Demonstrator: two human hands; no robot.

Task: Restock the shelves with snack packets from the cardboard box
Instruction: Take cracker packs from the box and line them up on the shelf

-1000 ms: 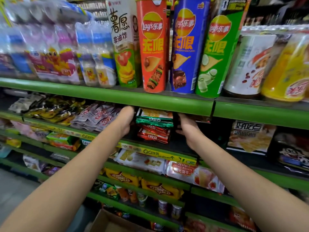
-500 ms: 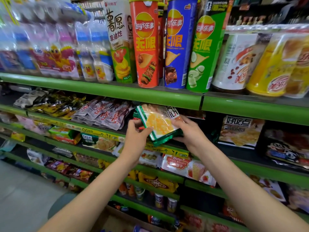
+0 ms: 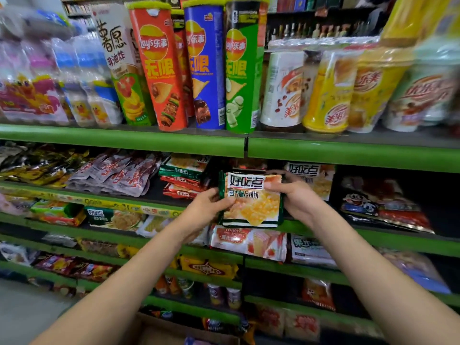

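- Packet point(image 3: 251, 199): green-edged biscuit packet, held upright with its printed face toward the viewer, in front of the second shelf point(image 3: 348, 155) from the top, clear of the shelf board
- Left hand point(image 3: 207, 207): grips the packet's left edge, thumb across the front, fingers curled behind
- Right hand point(image 3: 296, 195): grips the packet's upper right edge, thumb on the front near the top corner, fingers wrapped behind
- Stack point(image 3: 183, 178): green and red packets of the same brand lying flat on the shelf, just left of the held packet
- Standing packet point(image 3: 311, 180): same brand, upright on the shelf, behind and right of the right hand
- Tubes point(image 3: 206, 68): orange, blue and green crisp tubes upright on the top shelf, above the hands
- Cups point(image 3: 331, 90): drink cups in a row right of the tubes
- Box point(image 3: 159, 332): cardboard box at the lower edge of view, between the forearms; its contents cannot be made out
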